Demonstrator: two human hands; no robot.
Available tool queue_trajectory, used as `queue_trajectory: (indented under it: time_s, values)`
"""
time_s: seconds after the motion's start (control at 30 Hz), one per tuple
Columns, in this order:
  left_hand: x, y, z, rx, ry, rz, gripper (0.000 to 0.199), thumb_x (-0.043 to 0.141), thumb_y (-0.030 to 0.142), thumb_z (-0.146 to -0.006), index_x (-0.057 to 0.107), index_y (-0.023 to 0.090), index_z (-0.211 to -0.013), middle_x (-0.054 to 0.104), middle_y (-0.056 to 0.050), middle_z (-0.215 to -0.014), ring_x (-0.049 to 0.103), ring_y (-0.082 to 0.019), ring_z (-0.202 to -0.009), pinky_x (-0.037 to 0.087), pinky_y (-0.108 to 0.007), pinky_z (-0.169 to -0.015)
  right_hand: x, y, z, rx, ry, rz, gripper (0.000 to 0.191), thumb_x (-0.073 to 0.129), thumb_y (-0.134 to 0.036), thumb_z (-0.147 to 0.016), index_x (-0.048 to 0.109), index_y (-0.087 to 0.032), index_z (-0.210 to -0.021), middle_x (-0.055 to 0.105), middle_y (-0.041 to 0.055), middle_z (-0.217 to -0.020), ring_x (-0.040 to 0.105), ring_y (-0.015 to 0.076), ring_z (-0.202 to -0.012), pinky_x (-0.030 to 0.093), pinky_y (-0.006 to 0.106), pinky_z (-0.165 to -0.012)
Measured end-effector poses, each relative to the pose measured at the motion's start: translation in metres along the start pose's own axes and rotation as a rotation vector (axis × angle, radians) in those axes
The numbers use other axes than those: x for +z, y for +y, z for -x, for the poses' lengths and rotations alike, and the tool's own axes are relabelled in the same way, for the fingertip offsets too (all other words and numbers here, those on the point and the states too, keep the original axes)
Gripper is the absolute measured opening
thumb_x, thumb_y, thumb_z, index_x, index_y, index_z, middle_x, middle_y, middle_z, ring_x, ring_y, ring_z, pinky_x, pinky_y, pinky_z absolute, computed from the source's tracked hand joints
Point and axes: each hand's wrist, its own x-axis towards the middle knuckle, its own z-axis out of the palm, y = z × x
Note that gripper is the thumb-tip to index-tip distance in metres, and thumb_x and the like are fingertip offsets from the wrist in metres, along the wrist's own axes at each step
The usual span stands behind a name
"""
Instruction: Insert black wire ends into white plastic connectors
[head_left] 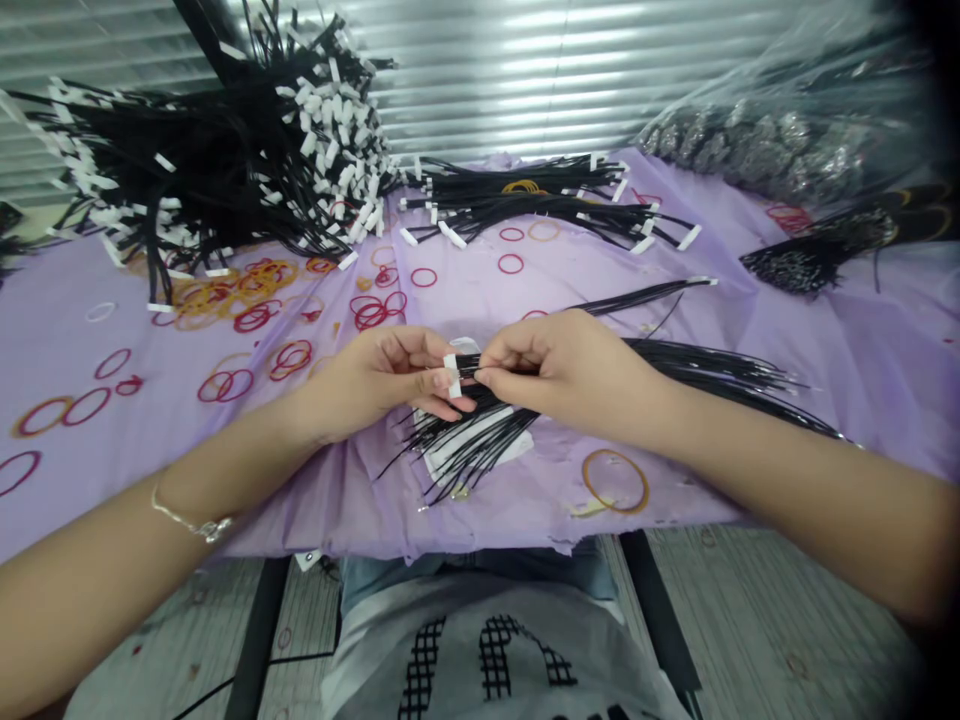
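Observation:
Near the front middle of the table, my left hand [409,375] pinches a small white connector [452,375] between thumb and fingers. Just to its right, my right hand [536,365] is closed on thin black wires [466,366] that run up to that connector. Their tips at the connector are too small to make out. Beneath both hands lies a loose bundle of black wires [480,450], fanned out over a white sheet [517,445]. More black wires [712,365] stretch away to the right, behind and beyond my right forearm.
A tall heap of black cables with white connectors [247,160] stands back left. Bundled cables [540,205] lie at the back middle. Red and orange rubber bands [240,290] are scattered on the purple cloth [375,450]. A clear plastic bag [780,140] sits back right beside dark wire bundles [817,250].

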Motion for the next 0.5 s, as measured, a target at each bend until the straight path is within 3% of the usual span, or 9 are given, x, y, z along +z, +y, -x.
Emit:
queue_trajectory:
  time_s: [0.5]
  values:
    - [0.0055,-0.0028,-0.0011,-0.022,0.008,0.084,0.018,0.073,0.020,-0.075,0.059,0.011,-0.081,0.070,-0.001,-0.072,0.071,-0.013,-0.072,0.059,-0.020,-0.069,-0.0033,0.0017,-0.0027,-0.042,-0.063,0.045,0.014,0.049,-0.016,-0.079,0.057,-0.015,-0.067,0.048,-0.0055,-0.054,0.038,0.0055,-0.049,0.028,0.022,-0.050]
